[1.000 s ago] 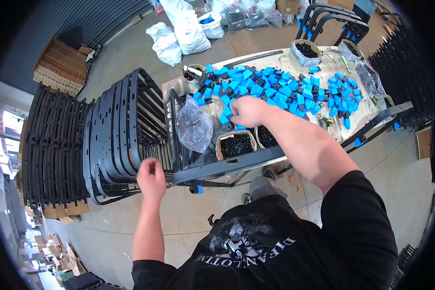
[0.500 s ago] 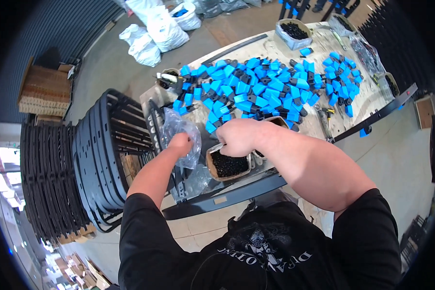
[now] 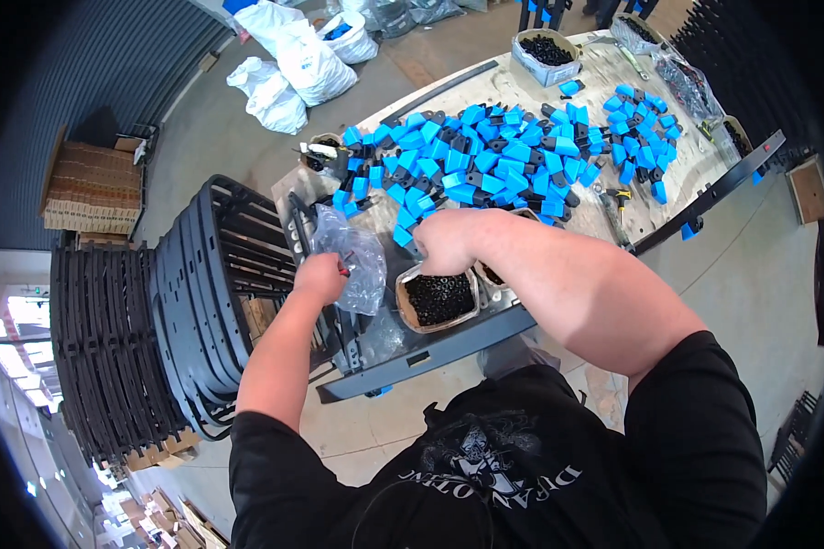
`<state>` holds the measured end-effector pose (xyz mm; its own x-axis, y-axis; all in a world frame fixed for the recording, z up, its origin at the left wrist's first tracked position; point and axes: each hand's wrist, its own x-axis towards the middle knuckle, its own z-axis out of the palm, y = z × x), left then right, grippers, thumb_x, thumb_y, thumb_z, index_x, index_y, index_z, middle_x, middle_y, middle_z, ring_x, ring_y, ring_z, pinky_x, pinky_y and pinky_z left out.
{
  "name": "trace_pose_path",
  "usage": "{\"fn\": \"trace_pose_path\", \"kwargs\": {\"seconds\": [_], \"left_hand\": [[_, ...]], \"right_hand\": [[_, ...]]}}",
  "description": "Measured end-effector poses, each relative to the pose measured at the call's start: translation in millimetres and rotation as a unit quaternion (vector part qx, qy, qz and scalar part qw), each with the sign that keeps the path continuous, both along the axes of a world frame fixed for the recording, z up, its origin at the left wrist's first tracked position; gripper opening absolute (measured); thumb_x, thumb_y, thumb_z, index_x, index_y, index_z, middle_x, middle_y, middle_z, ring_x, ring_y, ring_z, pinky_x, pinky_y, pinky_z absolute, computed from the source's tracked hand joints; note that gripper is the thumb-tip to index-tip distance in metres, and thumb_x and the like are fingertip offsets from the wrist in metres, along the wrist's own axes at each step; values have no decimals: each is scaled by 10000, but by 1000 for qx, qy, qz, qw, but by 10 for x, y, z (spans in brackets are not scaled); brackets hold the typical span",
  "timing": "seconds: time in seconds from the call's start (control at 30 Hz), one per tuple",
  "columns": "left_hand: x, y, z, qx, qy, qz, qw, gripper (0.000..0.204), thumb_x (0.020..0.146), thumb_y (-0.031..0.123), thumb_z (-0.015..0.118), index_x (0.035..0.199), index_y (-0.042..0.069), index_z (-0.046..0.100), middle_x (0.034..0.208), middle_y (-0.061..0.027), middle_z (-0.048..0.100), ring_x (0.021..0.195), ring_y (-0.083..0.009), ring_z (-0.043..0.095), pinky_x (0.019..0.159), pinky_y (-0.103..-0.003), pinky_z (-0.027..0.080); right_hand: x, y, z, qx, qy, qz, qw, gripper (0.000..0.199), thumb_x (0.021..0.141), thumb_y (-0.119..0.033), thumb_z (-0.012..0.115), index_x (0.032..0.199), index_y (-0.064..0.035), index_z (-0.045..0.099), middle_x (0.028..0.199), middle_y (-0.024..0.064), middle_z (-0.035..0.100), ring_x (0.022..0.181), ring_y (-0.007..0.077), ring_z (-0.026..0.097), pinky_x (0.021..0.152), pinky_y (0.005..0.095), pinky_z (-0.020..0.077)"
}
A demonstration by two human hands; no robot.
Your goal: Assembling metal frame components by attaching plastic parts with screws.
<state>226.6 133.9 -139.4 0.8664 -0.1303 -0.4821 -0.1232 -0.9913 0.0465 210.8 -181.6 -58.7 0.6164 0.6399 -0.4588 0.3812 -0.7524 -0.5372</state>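
My left hand [image 3: 321, 278] is closed around a small thing with a red end [image 3: 344, 272], mostly hidden by the fingers. It is at the left edge of a crumpled clear plastic bag [image 3: 364, 270]. My right hand [image 3: 442, 245] is bent down at the far rim of an open carton [image 3: 406, 309] full of small black parts [image 3: 441, 298]. Its fingers are curled together, and what they may hold is hidden. Beyond both hands spreads a large heap of blue-and-black plastic pieces [image 3: 485, 165].
A long dark metal bar [image 3: 467, 352] runs along the table's near edge. Black metal frames [image 3: 188, 302] are stacked at the left. A hammer-like tool [image 3: 616, 215] lies right of the heap. Another box of black parts [image 3: 547, 52] stands at the far side.
My left hand has drawn back leftward across the clear bag, and a red end now shows at its fingers. My right hand stays by the carton's far rim. The whole view has shifted slightly.
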Motion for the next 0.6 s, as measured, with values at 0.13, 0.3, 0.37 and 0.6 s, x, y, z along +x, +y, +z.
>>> {"fn": "trace_pose_path", "kwargs": {"seconds": [0.13,0.3,0.37,0.6], "left_hand": [[-546,-520,1146,-232,-162,-12,959,206,828,156,758,1002,50,734,927,-154,707,855,-300,689,770,-398,548],[-1508,-983,1728,-375,-275,-115,878,188,805,81,782,980,46,722,942,-120,706,881,-292,678,789,-365,544],[-1741,-1031,1654,-399,-276,-110,867,215,795,54,780,998,41,713,955,-128,701,898,-307,671,799,-377,541],[-1975,-1126,1588,-388,-305,-123,861,237,803,27,763,1029,32,688,955,-123,687,872,-318,658,782,-397,535]], "right_hand": [[57,-52,-63,-32,-7,-7,999,337,810,-333,696,996,-57,747,996,178,733,944,335,700,796,443,540],[66,2,-129,-28,-40,-8,999,348,815,-347,718,995,-50,748,991,171,741,930,325,704,795,437,544],[38,10,-68,-26,-40,-22,999,349,827,-358,728,1000,-55,750,1008,167,741,948,317,703,814,433,544],[65,-76,-110,-49,-42,-24,998,378,836,-387,745,1029,-62,754,1037,164,740,965,307,701,821,427,544]]}}
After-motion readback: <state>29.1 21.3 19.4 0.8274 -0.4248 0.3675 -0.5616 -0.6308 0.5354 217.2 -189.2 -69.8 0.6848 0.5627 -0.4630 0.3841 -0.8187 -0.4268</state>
